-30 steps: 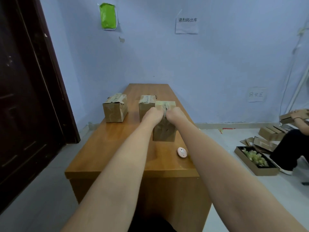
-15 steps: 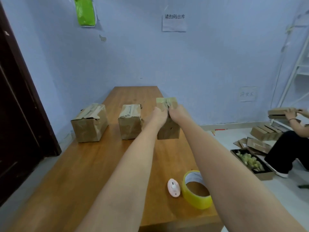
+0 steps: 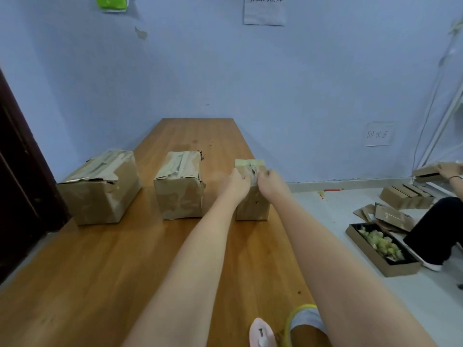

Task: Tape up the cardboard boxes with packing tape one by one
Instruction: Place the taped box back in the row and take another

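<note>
Small packing room: taped cardboard boxes (image 3: 100, 186) on wooden table (image 3: 87, 271), handwritten wall notices (image 3: 264, 11), flattened cartons (image 3: 390, 216) on floor.

Three worn brown cardboard boxes stand in a row across the wooden surface (image 3: 100, 271), a large one (image 3: 100, 189) at left, a medium one (image 3: 179, 186) in the middle, a small upright one (image 3: 251, 204) at right, and a yellow-edged roll of packing tape (image 3: 304, 321) lies at the near edge.

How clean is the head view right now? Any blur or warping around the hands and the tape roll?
Head view: soft, even light, no glare. Left hand and right hand on the small box look slightly smeared. The tape roll at the bottom edge is blurred, partly behind the forearm. Wide-angle warp splays the table edges.
</note>
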